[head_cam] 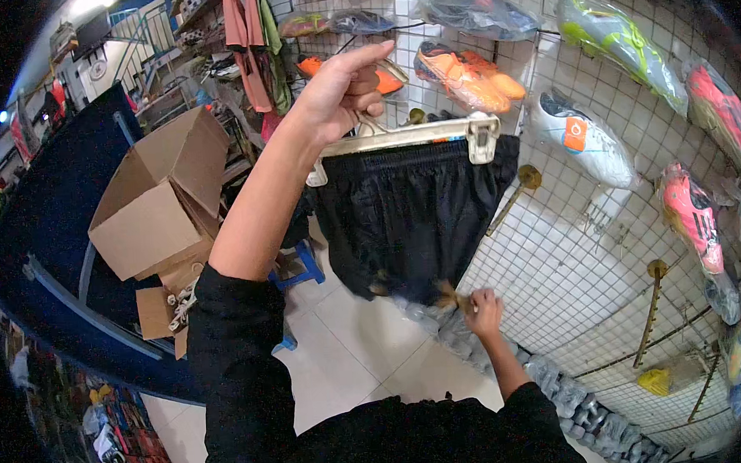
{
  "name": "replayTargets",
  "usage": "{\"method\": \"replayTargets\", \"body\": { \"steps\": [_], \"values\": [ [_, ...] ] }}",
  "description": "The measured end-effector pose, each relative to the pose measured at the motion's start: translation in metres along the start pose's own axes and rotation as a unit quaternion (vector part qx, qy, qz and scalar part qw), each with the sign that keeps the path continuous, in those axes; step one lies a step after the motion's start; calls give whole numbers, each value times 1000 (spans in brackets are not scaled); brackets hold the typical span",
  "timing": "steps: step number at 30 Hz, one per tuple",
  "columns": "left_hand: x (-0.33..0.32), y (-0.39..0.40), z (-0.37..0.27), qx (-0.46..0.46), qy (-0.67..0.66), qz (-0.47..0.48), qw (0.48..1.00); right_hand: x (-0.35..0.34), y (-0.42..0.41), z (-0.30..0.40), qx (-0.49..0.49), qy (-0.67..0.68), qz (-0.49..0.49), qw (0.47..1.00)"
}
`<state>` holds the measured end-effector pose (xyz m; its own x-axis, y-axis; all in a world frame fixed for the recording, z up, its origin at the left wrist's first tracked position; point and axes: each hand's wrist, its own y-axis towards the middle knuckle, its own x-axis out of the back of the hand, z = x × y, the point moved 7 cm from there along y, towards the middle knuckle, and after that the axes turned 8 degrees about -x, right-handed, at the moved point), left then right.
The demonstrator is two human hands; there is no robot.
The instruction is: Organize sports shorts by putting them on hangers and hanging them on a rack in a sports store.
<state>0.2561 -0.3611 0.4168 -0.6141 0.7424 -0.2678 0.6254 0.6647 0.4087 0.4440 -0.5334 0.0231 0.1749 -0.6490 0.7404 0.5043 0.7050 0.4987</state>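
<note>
Raised at the upper middle, my left hand [350,91] has its fingers curled around the hook of a cream plastic clip hanger [409,136]. Black shorts [408,216] with a gathered elastic waistband hang from the hanger, a clip showing at each end. Low and to the right, my right hand [483,312] is closed on the handle of a small brush [454,296], which is blurred. The brush's tip meets or lies just in front of the shorts' lower hem; which one, I cannot tell.
A wire grid wall [537,247] on the right bears plastic-wrapped football boots [463,79] and metal display arms [648,316]. Wrapped items [558,392] line its foot. An open cardboard box [148,239] stands at the left, above a smaller carton [154,313] with hangers. A blue stool [302,265] is behind my left arm.
</note>
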Motion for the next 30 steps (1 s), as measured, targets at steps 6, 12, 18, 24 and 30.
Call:
{"method": "replayTargets", "body": {
  "steps": [6, 12, 18, 24, 30],
  "values": [
    [41, 9, 12, -12, -12, -59, 998, -16, -34, -2, 104, -51, 122, 986],
    [38, 6, 32, 19, 29, -43, 998, 110, 67, 93, 145, 169, -72, 972],
    [16, -7, 34, 65, -1, 0, 998, 137, 120, 101, 53, 346, -111, 930],
    [8, -8, 23, 19, 15, -13, 1000, -22, 31, 12, -91, 223, 151, 959],
    [38, -8, 28, 15, 26, -84, 996, -81, -96, -66, -170, -23, 332, 927]
  ]
}}
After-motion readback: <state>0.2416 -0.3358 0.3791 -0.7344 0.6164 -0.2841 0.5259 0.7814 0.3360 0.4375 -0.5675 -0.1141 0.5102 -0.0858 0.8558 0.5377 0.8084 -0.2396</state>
